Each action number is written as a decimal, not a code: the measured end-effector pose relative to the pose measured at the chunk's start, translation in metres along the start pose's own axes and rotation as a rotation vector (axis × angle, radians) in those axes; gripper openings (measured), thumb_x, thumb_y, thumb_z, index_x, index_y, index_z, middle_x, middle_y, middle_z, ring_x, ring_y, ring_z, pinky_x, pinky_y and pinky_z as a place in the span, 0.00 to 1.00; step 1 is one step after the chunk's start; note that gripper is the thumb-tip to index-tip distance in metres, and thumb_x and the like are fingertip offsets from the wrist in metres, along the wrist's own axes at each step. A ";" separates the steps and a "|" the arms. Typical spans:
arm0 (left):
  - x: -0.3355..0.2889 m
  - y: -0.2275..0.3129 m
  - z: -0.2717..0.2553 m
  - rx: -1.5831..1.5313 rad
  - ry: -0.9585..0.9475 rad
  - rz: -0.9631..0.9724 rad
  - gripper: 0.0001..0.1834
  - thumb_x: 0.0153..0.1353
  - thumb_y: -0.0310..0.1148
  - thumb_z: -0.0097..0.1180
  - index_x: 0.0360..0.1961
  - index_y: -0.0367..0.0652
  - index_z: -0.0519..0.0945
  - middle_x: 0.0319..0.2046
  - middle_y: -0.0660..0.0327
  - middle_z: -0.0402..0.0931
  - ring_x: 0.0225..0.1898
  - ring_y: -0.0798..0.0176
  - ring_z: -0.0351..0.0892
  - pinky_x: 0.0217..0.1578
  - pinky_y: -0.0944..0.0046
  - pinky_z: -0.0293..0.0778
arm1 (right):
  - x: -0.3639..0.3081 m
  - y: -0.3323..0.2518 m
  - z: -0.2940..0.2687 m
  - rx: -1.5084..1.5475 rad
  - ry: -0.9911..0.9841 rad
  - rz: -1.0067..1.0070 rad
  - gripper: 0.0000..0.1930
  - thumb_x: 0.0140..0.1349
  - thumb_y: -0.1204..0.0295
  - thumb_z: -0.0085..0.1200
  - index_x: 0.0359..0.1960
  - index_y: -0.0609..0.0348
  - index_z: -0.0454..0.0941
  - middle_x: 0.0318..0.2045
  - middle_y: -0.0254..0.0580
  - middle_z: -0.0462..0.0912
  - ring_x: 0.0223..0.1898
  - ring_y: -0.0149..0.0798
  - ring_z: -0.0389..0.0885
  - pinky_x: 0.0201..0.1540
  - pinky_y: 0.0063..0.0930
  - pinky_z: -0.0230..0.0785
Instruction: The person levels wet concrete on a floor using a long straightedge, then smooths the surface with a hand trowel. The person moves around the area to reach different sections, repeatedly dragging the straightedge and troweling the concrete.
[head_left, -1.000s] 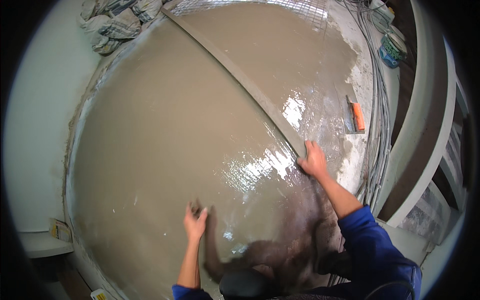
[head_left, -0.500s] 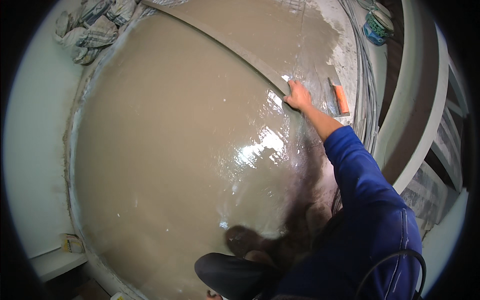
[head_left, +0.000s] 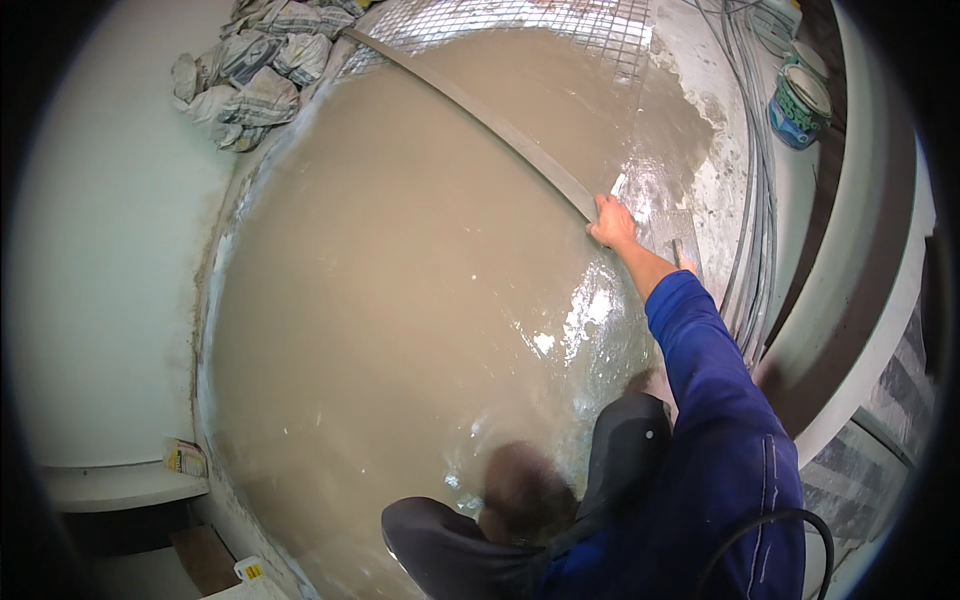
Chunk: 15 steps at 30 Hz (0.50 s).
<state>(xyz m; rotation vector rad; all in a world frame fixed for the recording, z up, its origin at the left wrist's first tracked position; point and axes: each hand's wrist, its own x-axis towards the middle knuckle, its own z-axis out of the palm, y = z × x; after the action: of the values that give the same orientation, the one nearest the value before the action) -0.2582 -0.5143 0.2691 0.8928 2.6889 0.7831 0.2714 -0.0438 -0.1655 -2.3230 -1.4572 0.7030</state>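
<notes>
My right hand (head_left: 613,222) is closed around the near end of a long, flat straightedge (head_left: 490,117). The bar runs up and left across wet grey-brown screed (head_left: 400,270), its far end beside a pile of sacks. Just right of that hand lies a flat trowel (head_left: 679,226) with an orange handle, partly hidden behind my forearm. My left hand is out of the picture. Below, my bent knees (head_left: 440,545) show over the glossy wet surface.
Crumpled sacks (head_left: 265,95) lie against the left wall. Wire mesh (head_left: 520,14) shows past the screed's far edge. Grey cables (head_left: 757,210) run along the right, near a green-blue bucket (head_left: 799,108). A small packet (head_left: 186,458) sits on a ledge at lower left.
The view has shifted, bringing more mesh and sacks into sight. My right hand, still on the straightedge, has moved slightly farther off relative to the trowel, and my forearm now covers part of its handle.
</notes>
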 end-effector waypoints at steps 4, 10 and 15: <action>-0.031 0.127 0.064 -0.223 -0.007 0.491 0.33 0.68 0.40 0.57 0.68 0.35 0.63 0.56 0.44 0.75 0.49 0.49 0.80 0.48 0.54 0.77 | 0.000 0.002 0.004 0.006 0.004 -0.021 0.28 0.52 0.68 0.63 0.57 0.52 0.71 0.56 0.49 0.71 0.59 0.57 0.71 0.57 0.53 0.72; -0.054 0.258 0.168 -0.634 -0.361 0.759 0.39 0.64 0.47 0.62 0.67 0.31 0.64 0.53 0.39 0.77 0.52 0.45 0.80 0.51 0.54 0.76 | 0.004 0.009 0.001 0.020 0.005 0.016 0.29 0.52 0.67 0.64 0.57 0.51 0.71 0.55 0.50 0.71 0.59 0.57 0.71 0.57 0.54 0.72; -0.047 0.306 0.230 -0.723 -0.625 0.804 0.35 0.64 0.41 0.63 0.65 0.30 0.66 0.52 0.41 0.78 0.53 0.47 0.80 0.50 0.55 0.76 | 0.047 0.051 -0.038 -0.058 0.031 0.032 0.28 0.52 0.67 0.64 0.57 0.50 0.72 0.56 0.49 0.71 0.60 0.56 0.70 0.58 0.53 0.72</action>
<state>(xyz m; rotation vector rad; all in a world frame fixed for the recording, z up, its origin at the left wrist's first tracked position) 0.0109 -0.2384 0.2436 1.6343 1.3089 1.2243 0.3476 -0.0233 -0.1704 -2.3948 -1.4479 0.6385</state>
